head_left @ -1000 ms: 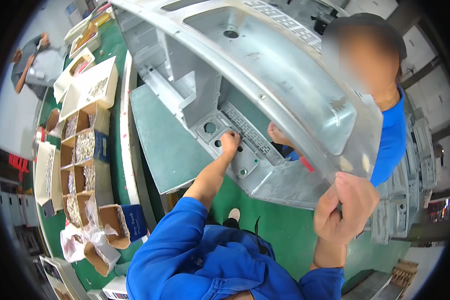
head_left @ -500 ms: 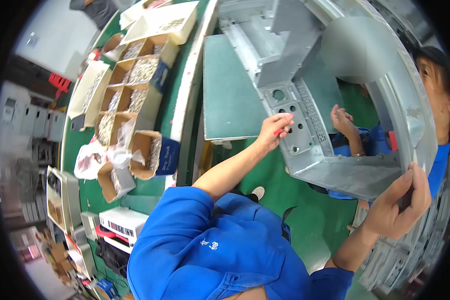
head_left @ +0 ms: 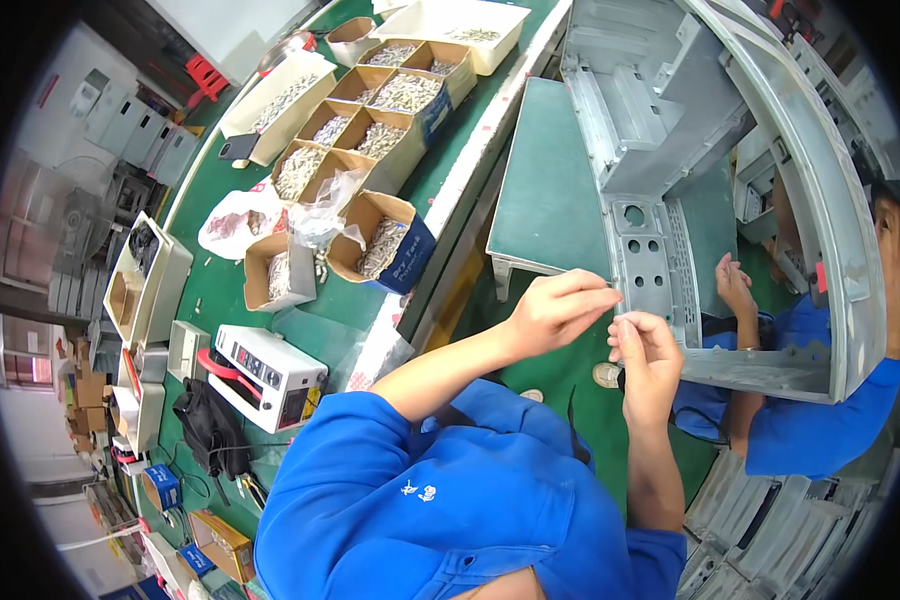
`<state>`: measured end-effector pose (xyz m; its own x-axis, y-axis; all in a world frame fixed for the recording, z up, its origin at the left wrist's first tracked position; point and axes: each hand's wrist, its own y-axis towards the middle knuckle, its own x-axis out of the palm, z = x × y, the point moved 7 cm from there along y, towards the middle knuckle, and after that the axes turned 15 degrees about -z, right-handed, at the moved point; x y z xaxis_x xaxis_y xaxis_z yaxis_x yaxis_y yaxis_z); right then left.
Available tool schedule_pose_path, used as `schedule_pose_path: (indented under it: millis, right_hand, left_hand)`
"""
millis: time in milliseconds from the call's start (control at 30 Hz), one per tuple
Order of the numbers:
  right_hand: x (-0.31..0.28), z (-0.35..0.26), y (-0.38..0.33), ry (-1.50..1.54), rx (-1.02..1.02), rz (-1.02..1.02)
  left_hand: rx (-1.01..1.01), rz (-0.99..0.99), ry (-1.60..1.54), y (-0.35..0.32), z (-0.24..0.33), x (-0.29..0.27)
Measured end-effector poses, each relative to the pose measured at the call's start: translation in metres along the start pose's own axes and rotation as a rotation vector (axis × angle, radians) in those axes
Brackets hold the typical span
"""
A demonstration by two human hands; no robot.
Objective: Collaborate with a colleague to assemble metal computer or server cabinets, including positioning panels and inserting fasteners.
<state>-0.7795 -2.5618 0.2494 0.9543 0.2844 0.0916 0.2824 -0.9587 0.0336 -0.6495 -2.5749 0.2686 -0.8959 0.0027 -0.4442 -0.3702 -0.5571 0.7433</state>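
Observation:
A large grey metal housing (head_left: 670, 140) stands in front of me on the right, with a plate of round holes along its near side. My left hand (head_left: 562, 312) is close to the housing's near edge, its thumb and fingers pinched together. Just beside it, my right hand (head_left: 650, 360) is raised with thumb and forefinger pressed together, the fingertips almost meeting the left ones. Whatever lies between the fingers of either hand is too small to make out.
On the green workbench (head_left: 185, 330) at left stand cardboard boxes (head_left: 395, 262) of small metal parts and a white machine (head_left: 270, 375). A green-topped table (head_left: 545, 190) is behind the housing's left side. Another person's hand (head_left: 735, 285) shows through the frame at right.
My right hand has let go of the housing's right edge and come in beside my left. My left hand, earlier with something red at its fingers, has moved lower in the view.

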Motion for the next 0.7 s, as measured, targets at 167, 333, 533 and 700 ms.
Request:
schedule_pose_path:
  millis: [167, 333, 533, 700]
  right_hand:
    - [0.012, 0.008, 0.003, 0.228, 0.055, -0.067]
    - [0.01, 0.016, 0.002, 0.338, 0.122, -0.023]
    - [-0.012, -0.002, 0.002, 0.099, 0.024, 0.06]
    - [-0.035, -0.07, -0.001, -0.523, -0.317, 0.213]
  left_hand:
    - [0.121, -0.128, 0.222, -0.007, 0.022, -0.008]
    - [0.16, -0.169, 0.25, -0.007, 0.021, -0.006]
    - [0.115, -0.063, -0.073, 0.01, 0.001, 0.006]
    - [-0.301, -0.2, -0.956, 0.061, -0.011, 0.039]
